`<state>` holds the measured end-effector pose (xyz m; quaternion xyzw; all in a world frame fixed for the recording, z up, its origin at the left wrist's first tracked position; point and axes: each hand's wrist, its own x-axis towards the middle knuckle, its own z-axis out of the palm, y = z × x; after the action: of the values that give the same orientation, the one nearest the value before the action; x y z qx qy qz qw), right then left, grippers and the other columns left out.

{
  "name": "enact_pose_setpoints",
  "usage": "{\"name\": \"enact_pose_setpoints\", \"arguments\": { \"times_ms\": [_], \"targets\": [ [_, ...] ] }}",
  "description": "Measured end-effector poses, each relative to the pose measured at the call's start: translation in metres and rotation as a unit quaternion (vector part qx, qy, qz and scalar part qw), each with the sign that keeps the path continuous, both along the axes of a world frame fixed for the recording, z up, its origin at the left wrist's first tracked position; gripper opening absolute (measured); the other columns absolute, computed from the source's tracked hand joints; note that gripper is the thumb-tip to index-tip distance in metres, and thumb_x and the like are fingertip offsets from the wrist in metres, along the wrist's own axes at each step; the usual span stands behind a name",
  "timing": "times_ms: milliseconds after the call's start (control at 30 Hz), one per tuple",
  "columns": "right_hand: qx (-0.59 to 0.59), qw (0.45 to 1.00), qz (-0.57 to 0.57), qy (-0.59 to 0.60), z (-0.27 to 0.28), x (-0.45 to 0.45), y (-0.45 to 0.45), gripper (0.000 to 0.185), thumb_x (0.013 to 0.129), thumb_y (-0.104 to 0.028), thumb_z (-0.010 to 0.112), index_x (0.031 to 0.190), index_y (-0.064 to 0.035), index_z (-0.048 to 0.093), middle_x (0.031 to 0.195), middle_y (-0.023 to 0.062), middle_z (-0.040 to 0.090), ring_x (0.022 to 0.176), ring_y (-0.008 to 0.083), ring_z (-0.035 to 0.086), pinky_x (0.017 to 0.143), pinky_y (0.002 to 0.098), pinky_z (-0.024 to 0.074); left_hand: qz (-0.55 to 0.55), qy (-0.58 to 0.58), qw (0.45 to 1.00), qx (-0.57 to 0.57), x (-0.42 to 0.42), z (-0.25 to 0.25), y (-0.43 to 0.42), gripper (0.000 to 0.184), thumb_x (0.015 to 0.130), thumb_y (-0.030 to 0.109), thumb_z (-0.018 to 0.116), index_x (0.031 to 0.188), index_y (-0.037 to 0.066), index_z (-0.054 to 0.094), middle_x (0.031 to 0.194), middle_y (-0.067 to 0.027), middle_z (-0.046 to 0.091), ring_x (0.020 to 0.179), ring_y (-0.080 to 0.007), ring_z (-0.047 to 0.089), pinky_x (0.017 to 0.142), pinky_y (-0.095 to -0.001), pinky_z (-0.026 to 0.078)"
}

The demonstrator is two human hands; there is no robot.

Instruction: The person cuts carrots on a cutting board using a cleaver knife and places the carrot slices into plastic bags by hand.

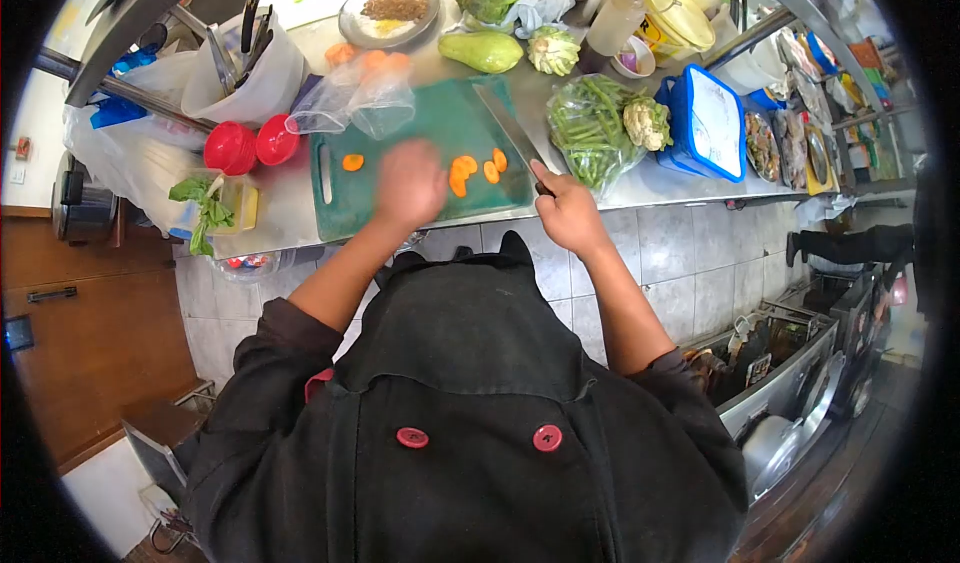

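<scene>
A green cutting board [345, 208] lies on the metal counter in front of me. Several orange carrot slices [462, 171] are scattered on it, with a single one toward the left side. My right hand [570, 208] grips the handle of a kitchen knife [510, 128], whose blade slants up and left over the board's right edge. Over the board's middle, my left hand [411, 183] is smeared by motion, so its fingers cannot be made out. A clear plastic bag [365, 103] with orange pieces beside it rests at the board's far left.
Right of the board are a bag of green beans [592, 133], a cauliflower [647, 123] and a blue-rimmed container [712, 123]. Behind stand a chayote-like green vegetable [482, 52] and a metal plate [350, 13]. Red bowls [231, 149] and a utensil tub [275, 78] sit left.
</scene>
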<state>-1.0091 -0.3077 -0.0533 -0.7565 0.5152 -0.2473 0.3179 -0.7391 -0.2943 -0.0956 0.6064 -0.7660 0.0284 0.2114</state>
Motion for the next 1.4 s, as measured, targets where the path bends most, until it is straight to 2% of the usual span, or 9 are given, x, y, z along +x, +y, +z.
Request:
{"name": "enact_pose_setpoints", "arguments": {
  "times_ms": [333,433,800,1067,1133,1200,1267,1333,1400],
  "targets": [
    [-0.106,0.993,0.008,-0.053,-0.034,0.018,0.007,0.047,0.075,-0.004,0.06,0.121,-0.008,0.066,0.084,0.0187,0.062,0.078,0.035,0.059,0.074,0.0424,0.0497,-0.016,0.073,0.997,-0.03,-0.058,-0.034,-0.014,0.04,0.076,0.032,0.072,0.104,0.005,0.063,0.101,-0.0153,0.059,0.093,-0.0344,0.055,0.077,-0.0448,0.044],
    [-0.146,0.989,0.006,-0.002,-0.047,0.024,0.003,0.044,0.075,-0.003,0.06,0.118,-0.008,0.068,0.079,0.0184,0.058,0.075,0.0357,0.057,0.07,0.0442,0.0488,-0.058,0.107,0.993,-0.013,-0.058,-0.039,-0.015,0.022,0.076,0.025,0.069,0.086,0.008,0.058,0.083,-0.0103,0.055,0.084,-0.0317,0.054,0.068,-0.045,0.044],
    [-0.212,0.964,-0.016,0.16,-0.072,0.046,-0.021,0.032,0.079,-0.01,0.061,0.11,-0.0123,0.07,0.078,0.0161,0.057,0.076,0.0351,0.058,0.069,0.0468,0.0467,-0.151,0.075,0.985,-0.026,-0.042,-0.04,-0.012,0.016,0.075,0.019,0.066,0.084,0.009,0.056,0.082,-0.0082,0.054,0.082,-0.0286,0.054,0.066,-0.0428,0.045],
    [-0.225,0.965,-0.097,0.096,-0.053,0.054,-0.002,0.029,0.081,-0.013,0.063,0.109,-0.0042,0.067,0.086,0.0157,0.063,0.082,0.0341,0.06,0.074,0.0456,0.0471,-0.245,0.054,0.968,-0.023,-0.02,-0.041,-0.01,0.013,0.078,0.018,0.063,0.084,0.008,0.057,0.078,-0.0072,0.054,0.08,-0.0271,0.054,0.063,-0.0404,0.047],
    [-0.006,0.986,-0.164,-0.045,-0.052,0.063,0.013,0.023,0.085,-0.014,0.062,0.102,0.0009,0.066,0.084,0.0169,0.063,0.073,0.0312,0.062,0.068,0.0427,0.0491,-0.229,0.025,0.973,0.011,-0.019,-0.037,-0.012,0.014,0.08,0.021,0.063,0.084,0.009,0.057,0.077,-0.0066,0.055,0.08,-0.0267,0.055,0.062,-0.0412,0.048],
    [0.021,0.987,-0.141,-0.069,-0.062,0.066,0.019,0.025,0.09,-0.017,0.058,0.103,0.0035,0.063,0.08,0.0153,0.063,0.065,0.027,0.062,0.061,0.0399,0.05,-0.227,0.027,0.973,0.024,-0.016,-0.037,-0.013,0.016,0.08,0.024,0.063,0.084,0.01,0.057,0.078,-0.0073,0.057,0.08,-0.0274,0.056,0.062,-0.0432,0.048],
    [0.404,0.807,-0.281,-0.327,-0.053,0.077,0.025,0.029,0.096,-0.023,0.053,0.109,0.0023,0.058,0.077,0.0122,0.062,0.066,0.0242,0.062,0.06,0.0379,0.0505,-0.209,0.04,0.975,0.065,-0.015,-0.036,-0.013,0.013,0.083,0.022,0.061,0.084,0.009,0.058,0.079,-0.008,0.06,0.083,-0.0279,0.059,0.064,-0.0444,0.048],
    [0.44,0.78,-0.267,-0.355,-0.059,0.079,0.028,0.043,0.099,-0.036,0.047,0.118,0.0019,0.051,0.085,0.0134,0.062,0.071,0.0245,0.062,0.062,0.0376,0.0515,-0.213,0.064,0.972,0.075,-0.016,-0.038,-0.018,0.016,0.083,0.024,0.062,0.085,0.008,0.058,0.077,-0.0111,0.061,0.079,-0.0316,0.06,0.064,-0.0461,0.048],
    [0.489,0.688,-0.25,-0.474,-0.054,0.086,0.033,0.058,0.1,-0.05,0.039,0.12,0.003,0.05,0.095,0.0167,0.061,0.078,0.0244,0.062,0.065,0.0372,0.0513,-0.135,0.202,0.958,0.153,-0.019,-0.044,-0.019,0.018,0.083,0.024,0.063,0.086,0.008,0.058,0.08,-0.013,0.059,0.078,-0.0339,0.059,0.062,-0.0457,0.047]
  ]
}}
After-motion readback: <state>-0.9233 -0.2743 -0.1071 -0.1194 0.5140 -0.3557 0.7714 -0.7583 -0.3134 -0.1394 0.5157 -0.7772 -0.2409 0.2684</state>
